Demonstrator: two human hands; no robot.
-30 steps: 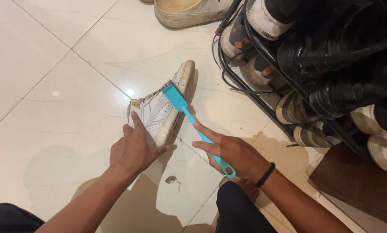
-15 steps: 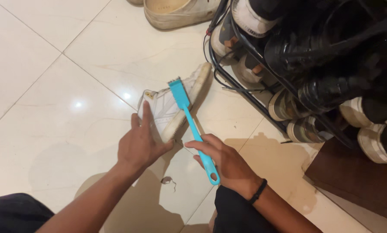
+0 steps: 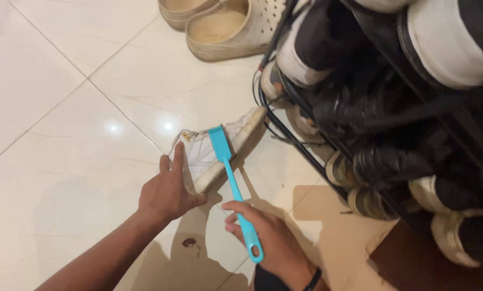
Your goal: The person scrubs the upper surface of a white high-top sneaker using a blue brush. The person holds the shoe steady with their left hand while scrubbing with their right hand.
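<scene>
In the middle of the frame we see a white sneaker [image 3: 209,153] lying tilted on its side on the pale tiled floor [image 3: 64,134], its sole edge turned toward the right and its toe pointing to the upper right, close to the foot of a black shoe rack [image 3: 306,156]. The left hand [image 3: 169,188] comes in from the lower left and rests on the heel end of the sneaker, fingers stretched out and slightly spread along the upper, thumb hooked under the sole edge. The right hand [image 3: 266,242], low in the frame just right of centre, has its fingers curled tightly around the handle of a turquoise brush [image 3: 233,183]; a black band [image 3: 312,280] sits on that wrist. The brush runs up and to the left from the hand, and its head lies against the sneaker's side near the sole. The rack fills the right side of the frame, packed with dark and white shoes. At the top centre a pair of beige clogs [image 3: 220,24] stands on the tiles, well apart from the sneaker. A small dark smudge [image 3: 189,243] marks the floor between the two forearms.
</scene>
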